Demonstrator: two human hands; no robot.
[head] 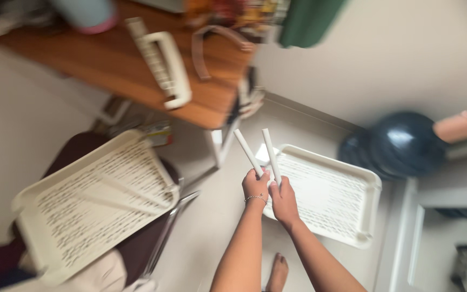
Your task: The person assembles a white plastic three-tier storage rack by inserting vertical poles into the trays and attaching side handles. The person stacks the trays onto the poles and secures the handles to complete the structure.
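While the view blurs, the left hand [255, 187] grips one white tube [248, 152] and the right hand [284, 201] clutches a second white tube [271, 156], both raised side by side above a slotted cream tray [347, 205] on the floor; another tray [90, 200] rests on a chair at left.

A lived-in home room, judging by the cluttered wooden table [136, 65], dark exercise ball [406, 143] against the plain wall, chair [152, 238] and a bare foot [278, 273] on the pale floor [212, 216].
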